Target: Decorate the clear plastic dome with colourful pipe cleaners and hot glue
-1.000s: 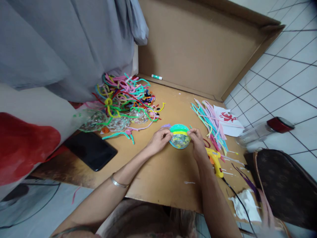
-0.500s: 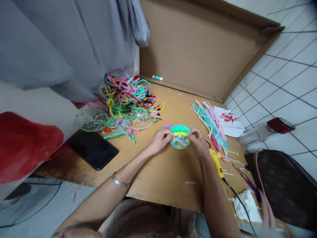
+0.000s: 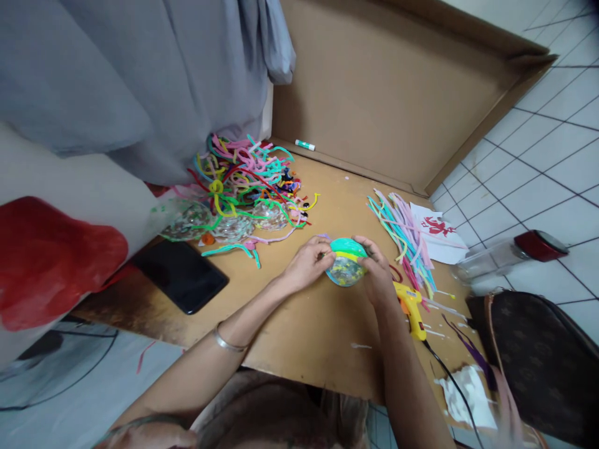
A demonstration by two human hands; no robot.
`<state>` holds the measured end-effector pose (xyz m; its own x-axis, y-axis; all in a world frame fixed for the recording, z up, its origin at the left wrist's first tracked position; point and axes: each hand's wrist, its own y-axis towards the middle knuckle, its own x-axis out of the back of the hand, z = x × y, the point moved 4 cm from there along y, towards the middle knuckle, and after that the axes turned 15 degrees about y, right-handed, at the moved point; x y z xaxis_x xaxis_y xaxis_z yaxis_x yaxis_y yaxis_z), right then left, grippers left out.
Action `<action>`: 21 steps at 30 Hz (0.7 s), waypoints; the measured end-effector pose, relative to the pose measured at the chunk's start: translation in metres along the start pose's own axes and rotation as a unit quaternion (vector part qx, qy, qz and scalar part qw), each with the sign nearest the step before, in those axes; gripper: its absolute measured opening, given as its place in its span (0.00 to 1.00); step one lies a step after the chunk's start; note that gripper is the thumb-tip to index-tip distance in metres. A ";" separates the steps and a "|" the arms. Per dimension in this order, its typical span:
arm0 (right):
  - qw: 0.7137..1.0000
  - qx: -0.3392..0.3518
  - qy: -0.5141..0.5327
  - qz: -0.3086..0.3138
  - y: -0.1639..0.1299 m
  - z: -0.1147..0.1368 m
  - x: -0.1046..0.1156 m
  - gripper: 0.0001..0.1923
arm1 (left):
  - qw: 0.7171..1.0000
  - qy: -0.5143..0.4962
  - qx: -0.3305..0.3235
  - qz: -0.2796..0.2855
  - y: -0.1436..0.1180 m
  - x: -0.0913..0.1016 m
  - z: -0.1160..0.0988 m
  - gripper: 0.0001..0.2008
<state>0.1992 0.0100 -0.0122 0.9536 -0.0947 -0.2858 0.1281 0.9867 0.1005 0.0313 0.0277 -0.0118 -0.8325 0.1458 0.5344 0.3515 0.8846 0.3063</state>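
A round disc (image 3: 346,274) hangs between my hands above the table, with a teal top, a yellow band across it and a mottled clear lower part edged in blue. Its left side is pinched by my left hand (image 3: 314,262), thumb and fingers closed near the end of the yellow band. On the right, my right hand (image 3: 375,265) grips the rim, its thumb over the band's other end. Just right of that hand lies a yellow glue gun (image 3: 412,308), its black cord running toward me.
Tangled pipe cleaners (image 3: 248,168) and clear discs (image 3: 231,229) lie at the left, beside a black phone (image 3: 185,277). Straight pipe cleaners (image 3: 405,231) lie at the right, near a bottle (image 3: 491,259) and brown bag (image 3: 543,349). A cardboard wall (image 3: 365,93) stands behind.
The disc has tilted slightly, its right side lower along the yellow band. My right hand has shifted its grip further round the rim. The whole view has moved a little.
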 end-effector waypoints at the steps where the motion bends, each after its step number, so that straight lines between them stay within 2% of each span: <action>1: 1.000 -0.006 0.016 -0.002 0.000 -0.002 0.000 0.21 | 1.000 -0.001 0.005 -0.001 0.000 0.000 0.000 0.13; 6: 1.000 -0.004 0.009 -0.005 0.000 -0.008 -0.001 0.20 | 1.000 -0.003 0.017 -0.001 0.000 0.000 0.001 0.13; 13: 0.995 0.031 -0.095 0.003 -0.001 -0.005 -0.001 0.27 | 1.000 -0.010 0.015 -0.003 0.000 -0.003 0.004 0.13; 21: 0.988 0.045 -0.133 -0.070 0.000 -0.002 -0.009 0.27 | 1.000 -0.004 -0.004 -0.001 -0.001 -0.006 0.002 0.12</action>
<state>0.1900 0.0113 -0.0112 0.9614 -0.2718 -0.0432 0.2752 0.9471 0.1652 0.0355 0.0268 -0.0165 -0.8369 0.1466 0.5274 0.3522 0.8817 0.3138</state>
